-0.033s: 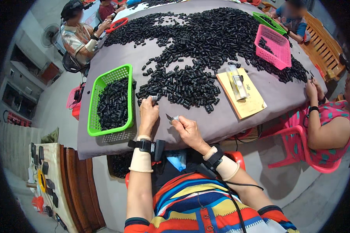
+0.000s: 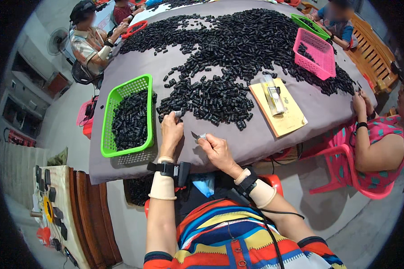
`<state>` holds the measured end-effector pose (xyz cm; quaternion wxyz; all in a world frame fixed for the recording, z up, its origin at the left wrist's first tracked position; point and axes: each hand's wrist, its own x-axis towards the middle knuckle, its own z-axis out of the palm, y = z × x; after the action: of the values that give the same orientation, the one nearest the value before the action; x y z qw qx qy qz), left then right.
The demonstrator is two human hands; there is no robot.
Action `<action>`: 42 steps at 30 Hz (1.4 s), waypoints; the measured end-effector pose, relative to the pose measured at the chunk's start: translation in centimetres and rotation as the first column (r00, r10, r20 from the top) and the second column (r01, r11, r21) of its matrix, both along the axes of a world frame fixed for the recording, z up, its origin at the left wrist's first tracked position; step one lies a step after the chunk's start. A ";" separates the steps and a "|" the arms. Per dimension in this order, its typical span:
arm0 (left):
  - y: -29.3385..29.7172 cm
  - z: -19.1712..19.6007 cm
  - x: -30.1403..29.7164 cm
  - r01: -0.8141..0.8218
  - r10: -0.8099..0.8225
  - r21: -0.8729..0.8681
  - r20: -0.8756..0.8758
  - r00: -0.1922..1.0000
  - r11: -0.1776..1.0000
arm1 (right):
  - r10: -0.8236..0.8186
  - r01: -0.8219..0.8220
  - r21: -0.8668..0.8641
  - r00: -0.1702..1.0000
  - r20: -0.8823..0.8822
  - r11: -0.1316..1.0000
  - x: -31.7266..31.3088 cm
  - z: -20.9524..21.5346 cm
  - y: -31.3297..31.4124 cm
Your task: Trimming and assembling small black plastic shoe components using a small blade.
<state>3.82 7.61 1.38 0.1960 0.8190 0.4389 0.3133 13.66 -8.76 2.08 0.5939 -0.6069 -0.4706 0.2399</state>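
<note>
My left hand (image 2: pixel 171 133) is at the near edge of a loose pile of small black cylindrical parts (image 2: pixel 217 99). Its fingers are curled together, one tip wrapped in grey; whatever lies between them is hidden by the hand. To its right, my right hand (image 2: pixel 217 151) grips a small knife (image 2: pixel 195 136), the dark pointed blade sticking out toward the left hand. Grey wrapping also shows at that hand's fingertips. Left of my left hand stands a bright green plastic basket (image 2: pixel 151 117) holding many of the same black parts.
A yellow booklet (image 2: pixel 288 124) with a clear plastic container (image 2: pixel 274 96) on it lies right of the pile. Beyond spreads a larger heap of black parts (image 2: pixel 251 38), beside a pink basket (image 2: pixel 327 67). Several people sit around the grey-covered table (image 2: pixel 188 154).
</note>
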 end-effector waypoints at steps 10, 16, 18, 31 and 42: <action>-5.5 0.7 -1.0 0.374 0.168 -0.629 0.632 0.757 0.682 | -0.003 0.003 0.017 1.000 -0.027 1.000 -0.1 -0.4 0.0; -8.2 0.7 -1.2 0.510 0.239 -0.644 0.724 0.647 0.570 | -0.016 0.018 0.050 0.999 -0.035 0.999 0.3 -0.8 0.2; -8.2 0.5 -1.6 0.559 0.273 -0.654 0.739 0.616 0.509 | -0.022 0.022 0.008 0.999 -0.037 1.000 0.3 -0.6 0.1; -8.1 -0.1 -2.3 0.660 0.223 -0.598 0.794 0.565 0.456 | 0.000 0.003 0.050 0.998 -0.061 0.999 -0.1 -0.4 0.0; -7.8 -0.8 -2.6 0.732 0.327 -0.545 0.837 0.440 0.409 | 0.025 -0.032 -0.035 0.982 -0.189 0.999 1.6 -1.2 1.1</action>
<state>1.27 -0.16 0.54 0.8286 0.3532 0.2337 0.3661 15.21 -7.69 0.84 0.6206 -0.5858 -0.4163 0.3136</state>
